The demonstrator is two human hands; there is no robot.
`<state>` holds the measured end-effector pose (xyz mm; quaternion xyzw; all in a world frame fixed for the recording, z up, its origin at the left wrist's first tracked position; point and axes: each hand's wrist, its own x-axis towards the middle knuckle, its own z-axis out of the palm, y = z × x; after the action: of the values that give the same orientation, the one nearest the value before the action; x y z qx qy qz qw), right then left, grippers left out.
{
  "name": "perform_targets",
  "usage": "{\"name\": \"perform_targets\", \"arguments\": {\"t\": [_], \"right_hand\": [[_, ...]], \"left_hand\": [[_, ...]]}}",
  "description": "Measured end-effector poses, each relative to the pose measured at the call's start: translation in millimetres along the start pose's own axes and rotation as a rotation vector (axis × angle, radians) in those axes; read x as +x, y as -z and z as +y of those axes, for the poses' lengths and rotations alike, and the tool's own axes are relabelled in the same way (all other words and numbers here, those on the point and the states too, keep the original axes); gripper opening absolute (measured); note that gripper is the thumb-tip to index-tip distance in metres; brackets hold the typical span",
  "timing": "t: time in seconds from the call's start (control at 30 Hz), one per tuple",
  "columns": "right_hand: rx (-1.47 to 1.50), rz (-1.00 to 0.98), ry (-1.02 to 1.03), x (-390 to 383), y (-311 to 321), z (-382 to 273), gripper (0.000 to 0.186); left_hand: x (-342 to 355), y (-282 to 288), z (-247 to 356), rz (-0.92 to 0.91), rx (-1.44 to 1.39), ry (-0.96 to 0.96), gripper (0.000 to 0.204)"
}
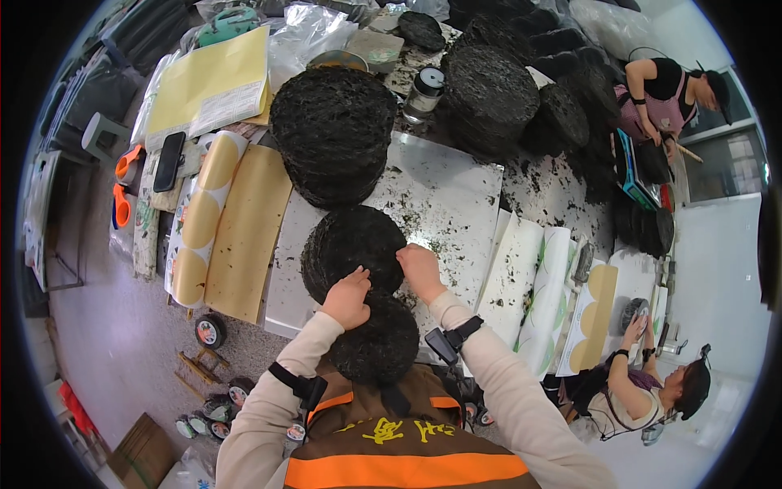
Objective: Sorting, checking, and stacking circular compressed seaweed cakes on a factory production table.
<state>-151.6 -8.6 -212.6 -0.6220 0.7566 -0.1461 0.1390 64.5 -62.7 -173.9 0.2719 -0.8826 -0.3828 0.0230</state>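
Observation:
A short stack of round, black sheets [350,240] that look like dried seaweed lies on the metal tabletop in front of me. My right hand [421,272] pinches its right edge. At the near edge, my left hand [347,300] has its fingers closed on the rim, with the fingertips on top. Closer to my body, another black seaweed round [376,341] sits between my forearms, partly under my left hand. Just beyond the short stack stands a taller pile of the same rounds [332,134].
More seaweed piles [493,98] stand at the back right, near a lidded jar [425,91]. Loose flakes dot the metal tabletop [456,196]. Rolled printed film [213,204], a phone [169,161] and orange-handled tools [124,208] lie left. Two people work at the right.

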Motion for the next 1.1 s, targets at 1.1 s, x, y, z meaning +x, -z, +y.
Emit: {"name": "perform_targets", "arguments": {"t": [1.1], "right_hand": [[-0.254,0.076,-0.671,-178,70,172,0.017]], "left_hand": [[-7,-22,7,0.075,0.119,0.045,0.04]]}}
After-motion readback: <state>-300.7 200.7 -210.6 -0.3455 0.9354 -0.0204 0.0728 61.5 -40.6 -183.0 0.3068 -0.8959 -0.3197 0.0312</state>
